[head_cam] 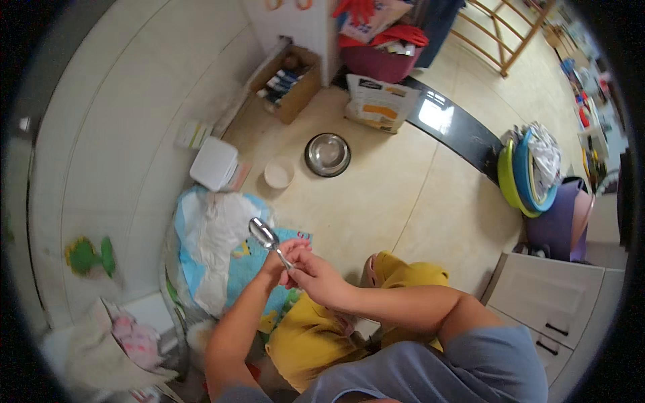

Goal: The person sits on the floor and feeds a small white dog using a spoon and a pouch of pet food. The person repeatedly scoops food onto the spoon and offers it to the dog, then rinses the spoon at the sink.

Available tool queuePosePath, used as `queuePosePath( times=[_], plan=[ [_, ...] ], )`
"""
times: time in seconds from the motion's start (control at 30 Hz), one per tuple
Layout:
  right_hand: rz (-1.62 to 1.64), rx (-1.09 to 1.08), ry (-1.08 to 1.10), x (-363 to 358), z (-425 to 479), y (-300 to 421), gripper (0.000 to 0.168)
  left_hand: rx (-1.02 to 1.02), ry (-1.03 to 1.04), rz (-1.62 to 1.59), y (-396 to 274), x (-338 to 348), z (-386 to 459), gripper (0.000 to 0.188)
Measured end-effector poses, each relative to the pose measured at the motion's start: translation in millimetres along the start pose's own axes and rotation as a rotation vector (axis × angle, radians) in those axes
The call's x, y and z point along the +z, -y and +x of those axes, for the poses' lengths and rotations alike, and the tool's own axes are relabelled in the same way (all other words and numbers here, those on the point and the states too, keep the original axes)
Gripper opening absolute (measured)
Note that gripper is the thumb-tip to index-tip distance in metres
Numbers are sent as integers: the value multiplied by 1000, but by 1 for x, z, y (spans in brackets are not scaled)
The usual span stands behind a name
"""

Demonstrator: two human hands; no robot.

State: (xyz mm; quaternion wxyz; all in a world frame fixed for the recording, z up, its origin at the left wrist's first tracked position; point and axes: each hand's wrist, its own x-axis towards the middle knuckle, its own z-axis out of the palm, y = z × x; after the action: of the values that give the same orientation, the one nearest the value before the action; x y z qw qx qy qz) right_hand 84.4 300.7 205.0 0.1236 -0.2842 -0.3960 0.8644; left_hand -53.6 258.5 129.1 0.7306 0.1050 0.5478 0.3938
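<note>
My right hand (316, 277) grips the handle of a metal spoon (263, 234), its bowl pointing up and left. My left hand (287, 252) is close behind the handle, partly covered by the right; whether it also holds the spoon I cannot tell. Below the spoon a white pad (214, 242) lies on a blue one beside a blue mat (252, 277). Farther off on the floor stand a small pale bowl (279, 173) and a metal pet bowl with a dark rim (327, 154). A white lidded container (215, 163) is at the wall.
An open cardboard box (297, 103) holds several bottles by the wall. A printed bag (380, 103) stands near the dark threshold (453, 126). Stacked basins (529, 171) with cloth and a purple bucket (557, 221) are at the right, by white cabinets (549, 297). A fluffy animal or toy (200, 335) is partly hidden.
</note>
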Motion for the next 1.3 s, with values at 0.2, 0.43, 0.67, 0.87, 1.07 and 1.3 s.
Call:
queuePosePath(
  times=[0.2, 0.43, 0.67, 0.87, 1.07, 1.3],
  plan=[
    [21, -72, -277, -17, -4, 73, 12, -6, -204, 170, -50, 72, -72, 26],
    [205, -30, -435, 10, -139, 237, 19, 30, -98, 18, -178, 257, -195, 22],
    [380, -201, -581, 32, -303, 386, 19, -23, 141, 303, -275, 430, -267, 18],
    [387, -375, -854, 19, -357, 403, 16, 0, 468, 558, -296, 499, -258, 15],
    [369, -592, -1283, 19, -433, 350, 18, -122, 882, 903, -273, 589, -264, 11],
    [535, -878, -1619, 17, -615, 347, 21, -155, 1211, 1182, -213, 735, -276, 11]
  ],
)
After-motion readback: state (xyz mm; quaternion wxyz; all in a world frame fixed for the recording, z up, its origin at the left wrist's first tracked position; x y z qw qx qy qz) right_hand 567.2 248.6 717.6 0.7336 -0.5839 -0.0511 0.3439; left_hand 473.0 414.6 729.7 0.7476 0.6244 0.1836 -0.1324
